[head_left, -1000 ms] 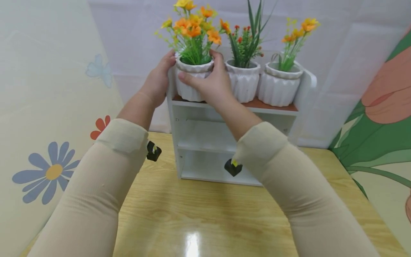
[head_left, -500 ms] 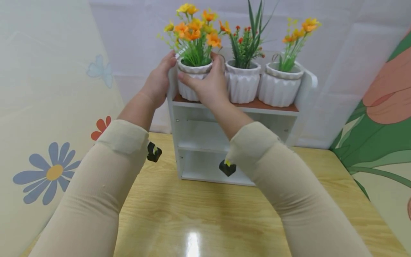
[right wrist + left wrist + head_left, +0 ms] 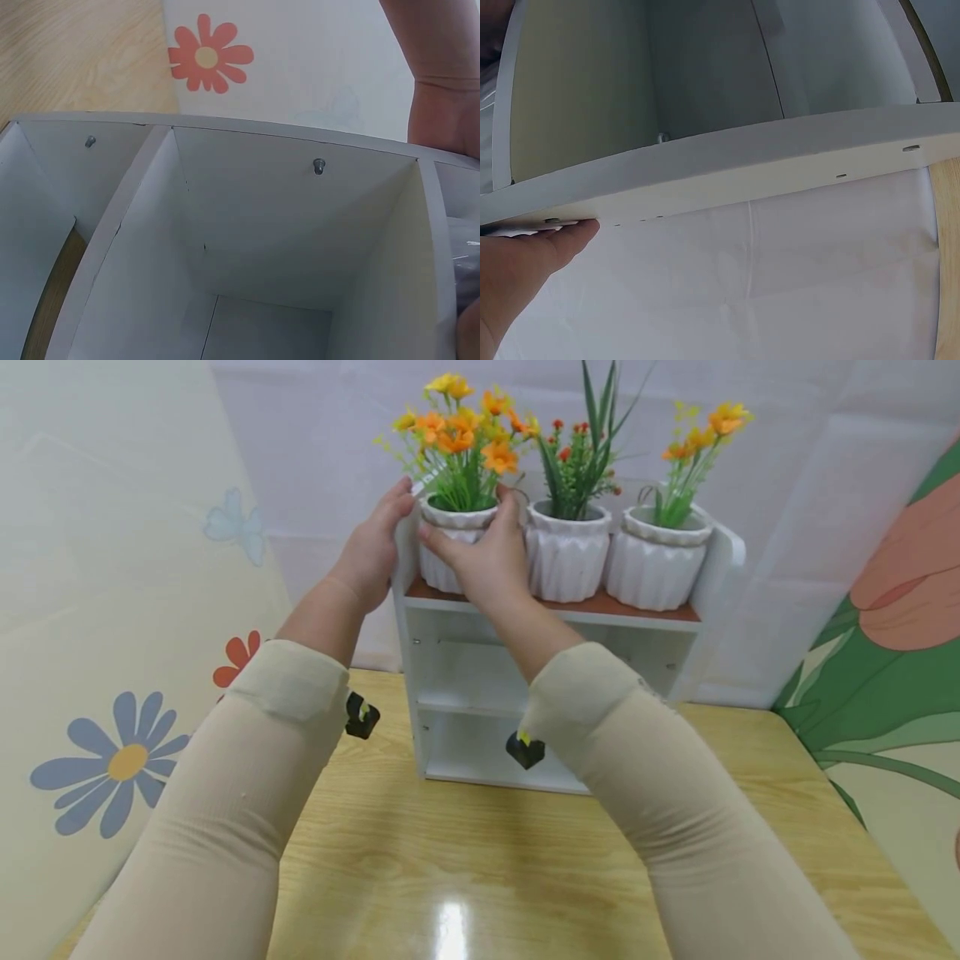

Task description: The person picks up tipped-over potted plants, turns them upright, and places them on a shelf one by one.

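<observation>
A white ribbed pot (image 3: 438,568) with orange flowers (image 3: 461,435) stands at the left end of the top board of a white shelf unit (image 3: 480,681). My right hand (image 3: 487,564) grips the pot from the front, thumb across its face and fingers behind the rim. From the left, my left hand (image 3: 372,547) reaches past the shelf's raised side panel, with its fingers curved to the pot's rim. In the left wrist view the thumb (image 3: 547,244) rests against the shelf's edge (image 3: 742,169). The right wrist view looks into the bare shelf compartments (image 3: 262,225).
Two more white pots stand on the same board: one (image 3: 566,556) with red buds and long leaves touches the held pot's right side, one (image 3: 656,560) with orange flowers sits at the right end. The shelf stands on a wooden table (image 3: 450,860) between flower-patterned walls.
The pot has shifted a little back and right on the top board, closer to the middle pot. Both hands went with it and stay on it.
</observation>
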